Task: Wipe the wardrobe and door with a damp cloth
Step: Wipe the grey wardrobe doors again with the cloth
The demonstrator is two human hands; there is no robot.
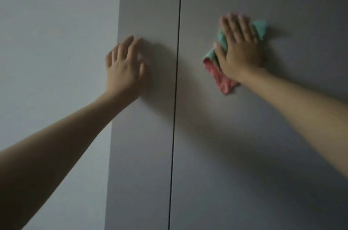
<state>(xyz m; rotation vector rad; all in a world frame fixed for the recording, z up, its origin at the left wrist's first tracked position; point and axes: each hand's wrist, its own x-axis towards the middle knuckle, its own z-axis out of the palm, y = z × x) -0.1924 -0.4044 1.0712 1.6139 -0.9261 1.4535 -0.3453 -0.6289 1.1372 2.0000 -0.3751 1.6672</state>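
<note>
Two grey wardrobe doors fill the view, split by a thin dark vertical gap (176,86). My right hand (239,49) lies flat with straight fingers on a green and pink cloth (224,77), pressing it against the right wardrobe door (263,145). The cloth's green end shows above my fingers and its pink end below my palm. My left hand (125,64) rests with spread fingers on the left wardrobe door (143,145), near its left edge, and holds nothing.
A pale wall (56,32) runs along the left of the wardrobe's side edge. Both my forearms reach up from the bottom corners. No handles show on the doors.
</note>
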